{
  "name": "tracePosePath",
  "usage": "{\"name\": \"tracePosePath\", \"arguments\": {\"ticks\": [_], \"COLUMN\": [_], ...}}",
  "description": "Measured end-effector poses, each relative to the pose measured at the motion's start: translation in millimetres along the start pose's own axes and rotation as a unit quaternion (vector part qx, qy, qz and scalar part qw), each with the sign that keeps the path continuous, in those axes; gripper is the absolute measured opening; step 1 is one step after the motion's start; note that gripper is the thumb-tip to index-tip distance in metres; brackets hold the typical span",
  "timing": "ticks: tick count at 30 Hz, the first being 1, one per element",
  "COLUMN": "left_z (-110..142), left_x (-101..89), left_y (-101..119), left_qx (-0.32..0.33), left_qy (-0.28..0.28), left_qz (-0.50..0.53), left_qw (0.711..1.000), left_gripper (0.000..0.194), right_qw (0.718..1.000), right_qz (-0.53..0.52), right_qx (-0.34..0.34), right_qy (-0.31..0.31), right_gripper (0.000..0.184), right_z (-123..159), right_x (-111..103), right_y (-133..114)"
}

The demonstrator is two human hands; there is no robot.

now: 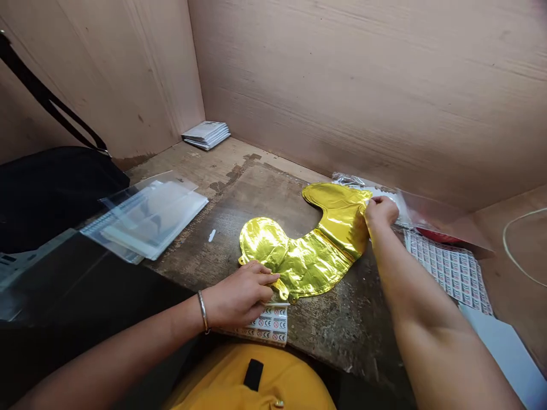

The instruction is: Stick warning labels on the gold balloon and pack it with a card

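Item: my gold foil balloon [307,245], flat, mid-counter [342,324]
Axis: lower L to upper R, curved; top lobe curls back L
L hand [239,293]: fingers [267,278] on foil by bottom tab, grip unclear
R hand [380,213]: fingers [376,202] pinching upper R edge
Surface: worn wood, CE label sheets [448,273] R, another sheet [269,326] under L hand, clear bags [145,219] L
Room: plywood walls [363,74], leaflet stack [206,135] in corner

Soft, even light; glare on foil balloon [305,262].
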State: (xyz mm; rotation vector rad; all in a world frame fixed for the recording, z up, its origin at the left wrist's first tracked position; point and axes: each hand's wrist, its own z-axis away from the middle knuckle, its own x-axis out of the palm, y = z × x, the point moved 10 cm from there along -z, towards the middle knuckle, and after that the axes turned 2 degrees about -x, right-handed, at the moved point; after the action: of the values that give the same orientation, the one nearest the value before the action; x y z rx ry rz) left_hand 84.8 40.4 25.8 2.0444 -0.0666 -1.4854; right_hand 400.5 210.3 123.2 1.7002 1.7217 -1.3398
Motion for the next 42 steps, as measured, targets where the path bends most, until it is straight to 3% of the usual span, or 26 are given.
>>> {"name": "tracePosePath", "arguments": {"ticks": [2,4,5,6,8,10,12,17,21,23,26,28,31,35,39,42], "left_z": [1.7,4.7,6.1,7.2,9.3,11.1,13.4,26.2,37.7,39.4,38.9,37.7,34.8,33.1,34.1,34.7], "left_x": [-5.0,-16.2,-22.8,-30.0,-37.7,-33.1,-26.5,-12.4,2.2,11.2,19.8,21.4,20.6,20.3,20.0,20.9], "left_y": [2.2,5.5,6.0,5.7,-3.2,-9.2,-13.0,-26.1,-34.3,-32.5,-28.0,-25.8,-21.6,-17.8,-20.7,-22.4], "left_qx": [0.005,-0.004,-0.021,-0.043,-0.126,-0.188,-0.222,-0.266,-0.314,-0.326,-0.329,-0.325,-0.303,-0.281,-0.285,-0.29], "left_qy": [0.007,0.022,0.027,0.034,0.027,-0.009,-0.028,-0.008,0.004,-0.006,-0.015,-0.015,-0.016,-0.019,-0.008,-0.003], "left_qz": [0.017,0.038,0.049,0.068,0.135,0.223,0.283,0.383,0.443,0.47,0.489,0.483,0.466,0.466,0.471,0.481], "left_qw": [1.0,0.999,0.998,0.996,0.982,0.956,0.933,0.884,0.839,0.821,0.808,0.813,0.831,0.839,0.835,0.827], "left_gripper": [0.01,0.009,0.009,0.009,0.01,0.013,0.013,0.02,0.021,0.021,0.02,0.02,0.023,0.023,0.022,0.023], "right_qw": [0.999,0.999,0.996,0.979,0.921,0.888,0.883,0.879,0.862,0.882,0.937,0.94,0.92,0.916,0.921,0.919], "right_qz": [-0.012,-0.045,-0.073,-0.129,-0.201,-0.236,-0.251,-0.275,-0.281,-0.258,-0.194,-0.171,-0.179,-0.197,-0.198,-0.171], "right_qx": [0.012,-0.01,-0.048,-0.126,-0.233,-0.244,-0.192,-0.032,0.012,-0.03,-0.157,-0.231,-0.279,-0.267,-0.279,-0.325], "right_qy": [0.037,0.025,-0.012,-0.095,-0.239,-0.31,-0.347,-0.388,-0.423,-0.393,-0.244,-0.187,-0.211,-0.227,-0.184,-0.144], "right_gripper": [0.036,0.037,0.034,0.031,0.031,0.027,0.013,0.019,0.025,0.021,0.018,0.018,0.013,0.009,0.011,0.02], "right_z": [19.1,58.2,84.6,117.4,190.3,241.7,264.8,269.1,279.3,277.8,264.1,263.9,270.5,273.2,275.5,284.0], "right_x": [-12.6,-20.6,-21.4,-15.9,-14.6,-19.0,-15.6,7.5,16.4,8.7,-24.8,-39.3,-35.5,-28.4,-35.8,-40.6], "right_y": [-14.3,-43.7,-65.8,-97.6,-149.3,-171.9,-171.7,-133.9,-113.7,-114.0,-131.3,-149.7,-170.1,-175.1,-175.7,-176.6]}}
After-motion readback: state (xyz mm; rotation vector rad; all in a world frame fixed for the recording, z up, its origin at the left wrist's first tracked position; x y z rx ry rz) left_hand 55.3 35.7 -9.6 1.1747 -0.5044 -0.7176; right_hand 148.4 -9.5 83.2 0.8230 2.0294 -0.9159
